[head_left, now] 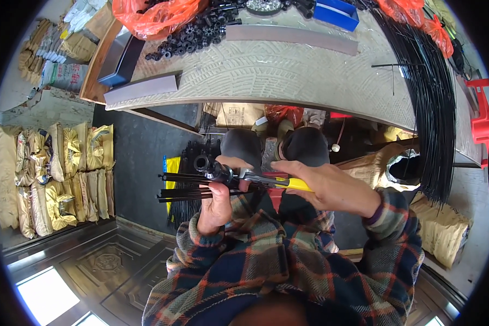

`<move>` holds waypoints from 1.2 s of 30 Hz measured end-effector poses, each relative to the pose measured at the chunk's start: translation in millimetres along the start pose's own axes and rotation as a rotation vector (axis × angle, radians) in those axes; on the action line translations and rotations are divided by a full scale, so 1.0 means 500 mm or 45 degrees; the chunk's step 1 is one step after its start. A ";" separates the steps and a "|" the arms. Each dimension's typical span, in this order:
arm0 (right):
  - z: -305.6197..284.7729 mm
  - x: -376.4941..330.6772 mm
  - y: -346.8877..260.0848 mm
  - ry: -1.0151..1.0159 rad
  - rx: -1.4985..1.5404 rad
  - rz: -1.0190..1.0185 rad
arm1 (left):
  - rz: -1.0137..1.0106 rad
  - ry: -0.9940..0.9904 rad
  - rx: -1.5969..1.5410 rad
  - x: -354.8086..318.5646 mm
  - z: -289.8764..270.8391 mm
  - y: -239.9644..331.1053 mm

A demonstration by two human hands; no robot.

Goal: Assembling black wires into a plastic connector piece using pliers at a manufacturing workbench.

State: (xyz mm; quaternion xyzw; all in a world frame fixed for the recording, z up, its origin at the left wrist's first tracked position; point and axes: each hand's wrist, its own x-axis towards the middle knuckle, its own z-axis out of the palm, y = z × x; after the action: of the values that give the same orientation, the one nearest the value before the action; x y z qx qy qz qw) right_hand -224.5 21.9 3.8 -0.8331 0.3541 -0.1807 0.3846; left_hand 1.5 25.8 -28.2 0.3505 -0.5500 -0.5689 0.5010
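My left hand (pixel 217 204) grips a bundle of thin black rods (pixel 193 187) that stick out to the left, with a black tubular fitting (pixel 207 164) at the top of the bundle. My right hand (pixel 328 185) holds pliers with yellow and red handles (pixel 293 183); the metal jaws (pixel 250 175) meet the fitting and rods just above my left thumb. Both forearms wear plaid sleeves. My knees in dark trousers (pixel 304 144) show beyond the hands.
A pale workbench (pixel 288 76) lies ahead with grey metal bars (pixel 290 35), a heap of black fittings (pixel 198 32), orange bags (pixel 157 16) and a blue bin (pixel 337 13). Long black rods (pixel 429 108) hang over its right side. Yellowish sacks (pixel 60 174) lie at the left.
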 end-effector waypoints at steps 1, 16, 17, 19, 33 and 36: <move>0.010 0.003 -0.003 0.025 0.062 0.054 | 0.003 0.004 0.004 -0.002 0.000 0.002; -0.232 0.291 0.180 1.247 -0.271 0.240 | -0.087 0.132 0.018 0.026 0.025 -0.054; -0.262 0.321 0.192 1.189 -0.553 0.330 | -0.109 0.019 -0.022 0.030 0.030 -0.048; -0.297 0.382 0.209 1.086 -0.705 0.541 | -0.099 -0.026 -0.043 0.034 0.024 -0.047; -0.309 0.516 0.321 0.812 -1.217 0.551 | -0.252 -0.001 -0.312 0.057 -0.038 -0.071; -0.309 0.512 0.307 0.859 -1.105 0.510 | -0.161 0.046 -0.216 0.062 -0.047 -0.064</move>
State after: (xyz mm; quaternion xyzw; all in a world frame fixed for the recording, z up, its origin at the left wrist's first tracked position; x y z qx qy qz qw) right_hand -207.1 -313.6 -8.2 -0.7277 0.6491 -0.1983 -0.0990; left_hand 10.3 -13.8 -58.5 0.3510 -0.4677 -0.6374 0.5018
